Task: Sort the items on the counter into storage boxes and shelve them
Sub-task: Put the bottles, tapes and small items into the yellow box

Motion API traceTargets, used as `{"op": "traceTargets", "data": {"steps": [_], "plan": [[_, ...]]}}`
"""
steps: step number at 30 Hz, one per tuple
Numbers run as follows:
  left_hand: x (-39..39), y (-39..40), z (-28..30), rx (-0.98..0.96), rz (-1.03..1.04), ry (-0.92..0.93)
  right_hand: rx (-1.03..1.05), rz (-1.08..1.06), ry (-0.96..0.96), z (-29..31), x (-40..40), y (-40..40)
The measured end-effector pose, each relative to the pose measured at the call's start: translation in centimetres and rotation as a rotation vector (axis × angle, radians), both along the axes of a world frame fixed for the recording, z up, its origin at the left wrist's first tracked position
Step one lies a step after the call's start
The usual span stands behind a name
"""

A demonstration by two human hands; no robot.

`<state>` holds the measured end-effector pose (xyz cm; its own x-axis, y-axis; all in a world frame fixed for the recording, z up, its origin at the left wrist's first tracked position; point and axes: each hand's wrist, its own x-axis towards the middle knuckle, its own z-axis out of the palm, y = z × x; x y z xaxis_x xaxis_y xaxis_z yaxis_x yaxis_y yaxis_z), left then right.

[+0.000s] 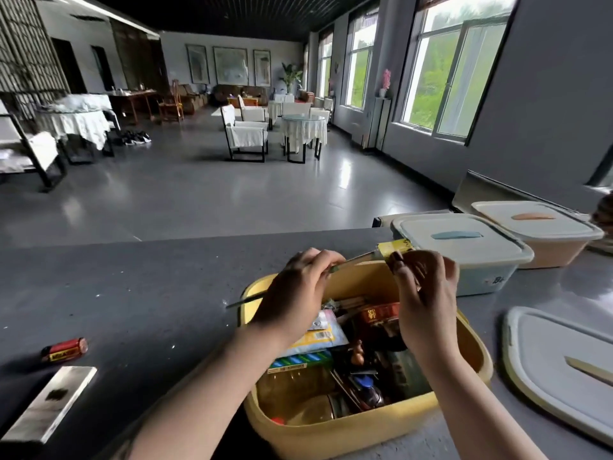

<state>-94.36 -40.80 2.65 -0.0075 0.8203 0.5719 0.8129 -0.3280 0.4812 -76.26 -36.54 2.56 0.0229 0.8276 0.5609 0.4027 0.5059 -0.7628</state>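
An open yellow storage box (477, 366) stands on the dark counter (132, 287), filled with several items: packets, a red tin, bottles. Above its far rim both hands hold things. My left hand (295, 290) grips a thin green stick (245, 299) that pokes out to the left. My right hand (424, 287) pinches a small yellow packet (394, 249) with a slim clear tube running toward the left hand. A red battery-like item (64, 349) lies on the counter at the left.
Two lidded boxes sit at the back right: a pale blue one (464, 250) and a peach one (537, 227). A loose white lid (557, 366) lies at the right. A grey flat block (49, 403) rests near the front left edge. Beyond the counter lies an open room with chairs.
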Motion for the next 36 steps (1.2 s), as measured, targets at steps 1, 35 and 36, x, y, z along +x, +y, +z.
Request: {"op": "traceTargets", "data": {"steps": [1, 35, 36], "plan": [[0.2, 1.2, -0.2, -0.029, -0.006, -0.005, 0.013, -0.006, 0.011, 0.0, 0.3, 0.2], [-4.6, -2.7, -7.0, -0.430, 0.557, -0.285, -0.123, 0.661, -0.659, -3.4, -6.9, 4.4], [-4.5, -2.7, -7.0, -0.405, 0.565, -0.277, -0.104, 0.685, -0.682, -3.8, -7.5, 4.5]]}}
